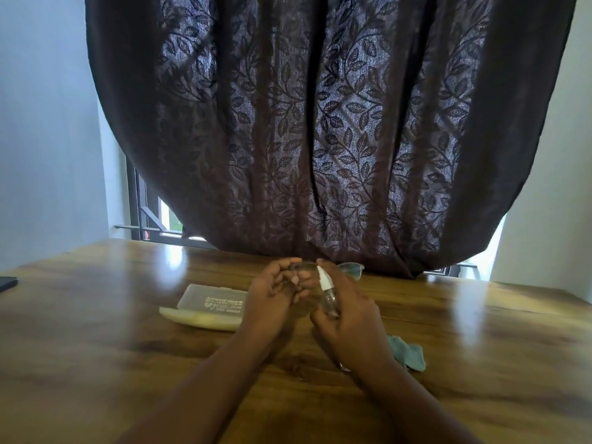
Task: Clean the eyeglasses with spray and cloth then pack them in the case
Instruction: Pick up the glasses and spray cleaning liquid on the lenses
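Left hand (275,294) raised just above the desk (96,331), fingers curled round one end of the eyeglasses (350,269), pinching the frame near a lens; most of that lens blurred and hidden behind the fingers. Other lens of the eyeglasses, clear with a pale greenish rim, poking out beyond the right hand, on the far side of it. Right hand (347,310) wrapped round a small clear spray bottle (328,294), bottle tilted with its white nozzle up and leaning toward the left hand, nozzle tip close to the held eyeglasses. Index finger of the right hand stretched up by the nozzle; impossible to tell whether pressing on it. Hands close together, nearly touching at the fingertips. Open case (208,307), translucent with a pale yellowish half nearer the body and a lid bearing printed lettering, lying on the desk just left of the left hand, partly hidden behind that wrist. Bluish-green cloth (408,352), crumpled, on the desk just right of the right wrist, partly hidden by the forearm. Dark flat object (7,282) at the desk's far left edge, well apart from the hands. Dark leaf-patterned curtain (320,123) hanging beyond the hands, its hem reaching the desk's far edge.
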